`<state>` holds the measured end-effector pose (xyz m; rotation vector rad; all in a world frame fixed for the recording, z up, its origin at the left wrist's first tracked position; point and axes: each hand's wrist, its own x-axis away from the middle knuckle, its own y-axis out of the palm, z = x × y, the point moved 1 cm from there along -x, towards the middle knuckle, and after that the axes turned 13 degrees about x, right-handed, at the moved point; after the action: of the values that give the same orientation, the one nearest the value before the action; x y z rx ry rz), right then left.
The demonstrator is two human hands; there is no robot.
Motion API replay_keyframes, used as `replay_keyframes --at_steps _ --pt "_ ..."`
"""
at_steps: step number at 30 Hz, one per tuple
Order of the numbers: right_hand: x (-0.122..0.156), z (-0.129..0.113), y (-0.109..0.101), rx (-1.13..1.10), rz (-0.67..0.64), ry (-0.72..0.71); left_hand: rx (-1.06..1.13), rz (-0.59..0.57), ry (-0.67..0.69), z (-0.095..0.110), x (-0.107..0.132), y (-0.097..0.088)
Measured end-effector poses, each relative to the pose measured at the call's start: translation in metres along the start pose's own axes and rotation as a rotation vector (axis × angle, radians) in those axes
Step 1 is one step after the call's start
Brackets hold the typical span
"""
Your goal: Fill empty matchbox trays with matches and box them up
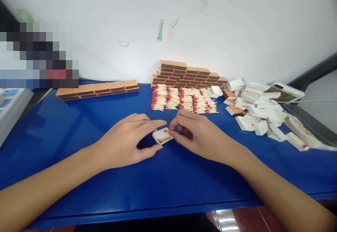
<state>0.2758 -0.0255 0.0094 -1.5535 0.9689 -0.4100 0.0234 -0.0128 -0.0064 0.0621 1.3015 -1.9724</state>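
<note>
A small white matchbox tray (163,136) lies on the blue table (79,126) between my hands, with a few red-tipped matches in it. My left hand (126,142) frames the tray, forefinger along its far side and thumb at its near corner. My right hand (196,133) pinches at the tray's right edge, fingers curled together where a match head shows. Behind the tray lies a pile of red-tipped matches (183,100) in rows.
A stack of brown matchbox sleeves (188,73) stands against the white wall. A row of closed matchboxes (97,89) lies at the back left. Several white empty trays (256,110) are heaped at the right, beside a phone (285,92). A white power strip (10,109) sits at the far left.
</note>
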Motion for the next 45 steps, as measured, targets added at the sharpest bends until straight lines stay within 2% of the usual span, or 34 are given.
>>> replay_keyframes --at_steps 10,26,45 --pt "0.0000 0.0011 0.0003 0.002 0.006 0.006 -0.028 -0.008 -0.019 -0.0014 0.0009 0.0004" --pt "0.0005 0.0004 -0.0008 0.026 -0.002 0.013 -0.015 0.014 0.043 -0.0040 0.0023 0.0010" --pt "0.0003 -0.0012 -0.0005 0.012 0.030 -0.022 -0.011 0.007 0.024 -0.0025 0.0014 0.0010"
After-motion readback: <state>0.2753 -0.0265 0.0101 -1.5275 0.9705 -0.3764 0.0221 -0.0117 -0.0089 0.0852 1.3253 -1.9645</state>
